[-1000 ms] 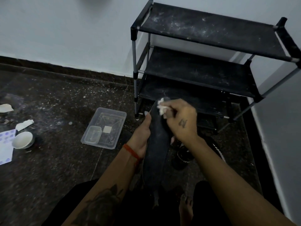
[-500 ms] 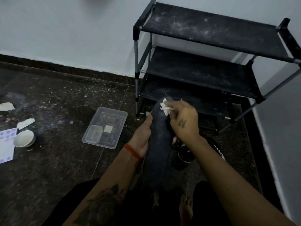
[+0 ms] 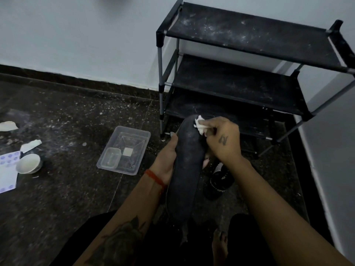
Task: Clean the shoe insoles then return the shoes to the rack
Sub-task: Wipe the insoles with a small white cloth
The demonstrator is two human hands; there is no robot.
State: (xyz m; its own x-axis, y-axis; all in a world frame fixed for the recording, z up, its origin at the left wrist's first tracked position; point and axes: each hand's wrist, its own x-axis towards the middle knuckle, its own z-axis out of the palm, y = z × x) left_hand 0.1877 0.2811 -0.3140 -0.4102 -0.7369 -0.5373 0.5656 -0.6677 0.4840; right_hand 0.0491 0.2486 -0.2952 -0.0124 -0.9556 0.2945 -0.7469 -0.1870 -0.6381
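Head view: left hand (image 3: 166, 160) grips dark insole (image 3: 187, 169) at centre, fingers wrapped round its edge. Right hand (image 3: 223, 140) pinches white wipe (image 3: 199, 125) against insole's far tip. Shoe (image 3: 219, 179) at 4 o'clock of insole; rack (image 3: 249, 77) at 1 o'clock.

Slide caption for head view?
Left hand holds dark insole; right hand wipes its tip with white cloth.

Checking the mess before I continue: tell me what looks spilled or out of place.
White powdery specks dust the rack shelves and the floor beside it. Torn paper scraps lie strewn near the bowl.
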